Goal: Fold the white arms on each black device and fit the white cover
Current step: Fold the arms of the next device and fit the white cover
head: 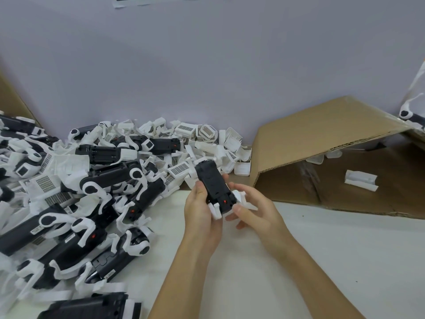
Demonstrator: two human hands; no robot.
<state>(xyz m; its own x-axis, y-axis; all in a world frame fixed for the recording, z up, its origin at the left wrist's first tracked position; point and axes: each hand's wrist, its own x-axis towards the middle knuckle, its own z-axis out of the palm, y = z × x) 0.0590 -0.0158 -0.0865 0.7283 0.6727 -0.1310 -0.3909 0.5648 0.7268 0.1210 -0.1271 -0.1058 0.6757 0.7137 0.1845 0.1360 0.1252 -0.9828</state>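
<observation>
A black device [213,183] with white arms is held above the table near the middle of the view, its long axis pointing away from me. My left hand [200,210] grips its left side, thumb along the edge. My right hand [250,208] holds the near right corner, its thumb on a white arm [240,196] that sticks out there. Another white arm [216,210] juts from the near end between my hands. More white arms show at the far end [195,163].
A big heap of black devices with white arms [69,203] covers the left of the table. Loose white covers [207,139] are piled along the back wall. A cardboard box lying open [333,143] sits at the right with one white cover [361,180] inside.
</observation>
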